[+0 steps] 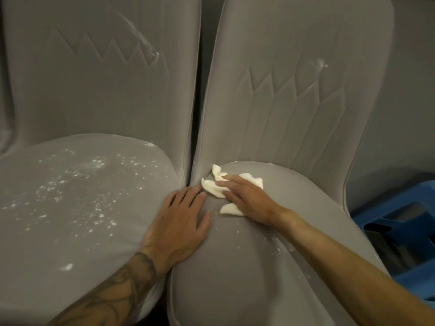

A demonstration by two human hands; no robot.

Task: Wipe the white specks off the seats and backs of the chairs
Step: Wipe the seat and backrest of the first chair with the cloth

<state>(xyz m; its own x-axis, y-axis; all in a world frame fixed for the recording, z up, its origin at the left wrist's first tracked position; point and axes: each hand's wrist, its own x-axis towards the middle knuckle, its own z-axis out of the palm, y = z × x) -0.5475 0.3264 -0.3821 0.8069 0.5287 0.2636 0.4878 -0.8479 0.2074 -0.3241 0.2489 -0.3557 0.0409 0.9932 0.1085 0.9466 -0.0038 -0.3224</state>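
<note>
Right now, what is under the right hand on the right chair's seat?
A crumpled white cloth lies under the right hand, pressed flat onto the grey seat. Its edges stick out around the fingers; any specks beneath hand and cloth are covered.

Both grey chairs, the left chair (pixel 77 203) and the right chair (pixel 294 114), wear smooth, softly sheened stitched upholstery, the white wipe (pixel 215 188) looks like soft crumpled paper or cloth, and the blue crate (pixel 400 208) is glossy plastic.
</note>
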